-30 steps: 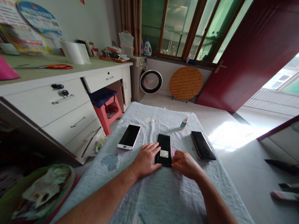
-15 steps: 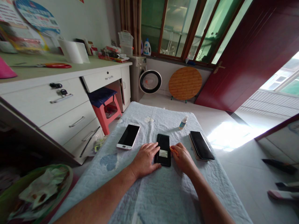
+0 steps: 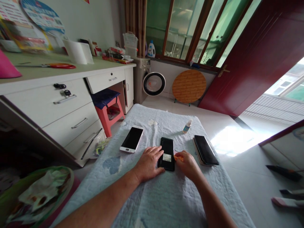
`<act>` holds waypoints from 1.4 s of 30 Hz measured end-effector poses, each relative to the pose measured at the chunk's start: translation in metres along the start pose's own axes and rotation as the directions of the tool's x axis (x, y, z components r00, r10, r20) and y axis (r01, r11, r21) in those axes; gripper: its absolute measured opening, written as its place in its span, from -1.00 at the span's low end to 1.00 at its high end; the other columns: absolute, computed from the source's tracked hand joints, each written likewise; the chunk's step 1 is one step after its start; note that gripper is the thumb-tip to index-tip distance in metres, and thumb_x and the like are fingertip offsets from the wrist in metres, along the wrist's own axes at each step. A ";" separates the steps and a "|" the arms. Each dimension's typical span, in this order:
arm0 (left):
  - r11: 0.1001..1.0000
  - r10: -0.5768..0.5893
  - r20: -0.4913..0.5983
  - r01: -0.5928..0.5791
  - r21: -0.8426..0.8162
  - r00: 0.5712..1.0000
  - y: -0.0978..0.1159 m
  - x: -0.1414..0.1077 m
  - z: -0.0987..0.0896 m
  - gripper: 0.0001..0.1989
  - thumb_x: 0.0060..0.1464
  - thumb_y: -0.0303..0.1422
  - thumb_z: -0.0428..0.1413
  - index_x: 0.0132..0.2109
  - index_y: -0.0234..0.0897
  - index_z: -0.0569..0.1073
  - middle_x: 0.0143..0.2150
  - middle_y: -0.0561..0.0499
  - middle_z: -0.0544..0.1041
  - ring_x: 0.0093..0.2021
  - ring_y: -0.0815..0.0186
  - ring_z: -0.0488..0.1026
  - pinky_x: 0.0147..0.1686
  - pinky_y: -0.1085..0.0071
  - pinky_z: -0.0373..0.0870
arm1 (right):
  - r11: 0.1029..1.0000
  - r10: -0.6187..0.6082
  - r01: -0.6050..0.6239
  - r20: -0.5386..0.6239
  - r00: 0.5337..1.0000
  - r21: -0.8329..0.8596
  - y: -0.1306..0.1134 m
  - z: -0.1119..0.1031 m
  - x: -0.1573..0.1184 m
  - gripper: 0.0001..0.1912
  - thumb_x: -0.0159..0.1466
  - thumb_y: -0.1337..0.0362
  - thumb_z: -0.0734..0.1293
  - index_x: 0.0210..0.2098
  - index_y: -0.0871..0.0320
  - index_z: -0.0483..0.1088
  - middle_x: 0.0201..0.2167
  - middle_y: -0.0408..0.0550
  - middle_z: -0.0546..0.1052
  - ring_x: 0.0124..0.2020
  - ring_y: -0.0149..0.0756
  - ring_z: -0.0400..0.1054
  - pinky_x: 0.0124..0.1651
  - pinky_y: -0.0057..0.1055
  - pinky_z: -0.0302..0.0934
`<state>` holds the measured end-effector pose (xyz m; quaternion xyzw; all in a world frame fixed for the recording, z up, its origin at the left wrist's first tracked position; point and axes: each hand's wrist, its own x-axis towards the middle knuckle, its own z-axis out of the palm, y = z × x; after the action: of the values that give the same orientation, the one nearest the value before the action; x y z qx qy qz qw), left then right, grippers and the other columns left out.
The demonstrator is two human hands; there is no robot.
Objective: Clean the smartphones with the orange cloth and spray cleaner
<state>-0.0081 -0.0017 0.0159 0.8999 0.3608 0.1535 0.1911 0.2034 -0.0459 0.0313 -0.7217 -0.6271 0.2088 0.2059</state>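
Black and glossy, the middle phone (image 3: 169, 146) lies flat on the cloth-covered tabletop (image 3: 154, 202), between both hands; the print on its pale sticker (image 3: 167, 157) is too small to read. The left hand (image 3: 148, 162) rests over its left edge, hiding part of it, fingers loosely spread. The right hand (image 3: 188, 162) has its fingers closed on a small orange tool (image 3: 178, 157) at the phone's right edge; most of the tool is hidden, and I cannot tell whether its tip touches. Farther left lies a white-framed phone (image 3: 131, 139). Past the right hand stands a small bottle (image 3: 187, 127), and to the right a dark-screened phone (image 3: 206, 149) covers most of a pinkish slab (image 3: 197, 152). At lower left a basket (image 3: 71, 177) is cut off, its contents indistinct.
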 end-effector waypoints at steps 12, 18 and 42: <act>1.000 0.009 -0.002 -0.009 -0.021 1.000 -0.001 0.001 -0.001 -0.28 -0.08 -0.10 0.23 0.20 -0.28 0.29 0.30 -0.20 0.21 0.28 0.02 0.14 0.25 0.08 0.01 | 0.982 -0.092 0.071 -0.115 0.989 -0.173 0.008 0.007 0.059 -0.73 0.14 0.43 0.21 -0.26 0.22 0.51 -0.35 -0.02 0.41 -0.31 -0.34 0.30 -0.20 -0.49 0.11; 0.998 0.030 -0.021 -0.031 -0.046 0.999 0.000 0.001 -0.002 -0.29 -0.09 -0.12 0.24 0.20 -0.26 0.29 0.27 -0.19 0.25 0.26 0.04 0.16 0.24 0.10 0.01 | 0.975 -0.100 0.076 -0.109 0.989 -0.207 0.013 0.006 0.092 -0.72 0.14 0.39 0.22 -0.26 0.23 0.54 -0.35 -0.01 0.45 -0.25 -0.30 0.32 -0.12 -0.47 0.11; 0.999 0.002 -0.045 -0.004 -0.044 0.999 0.002 0.000 -0.001 -0.29 -0.10 -0.06 0.24 0.16 -0.28 0.35 0.25 -0.18 0.29 0.22 0.03 0.22 0.22 0.10 0.07 | 0.926 -0.192 0.194 0.037 0.981 -0.325 -0.032 0.025 0.113 -0.67 0.19 0.43 0.18 -0.21 0.13 0.54 -0.24 0.05 0.44 -0.19 -0.24 0.24 -0.03 -0.39 0.03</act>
<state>-0.0078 -0.0027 0.0176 0.8922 0.3603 0.1817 0.2028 0.1771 0.0708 0.0238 -0.6802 -0.7213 0.0823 0.1016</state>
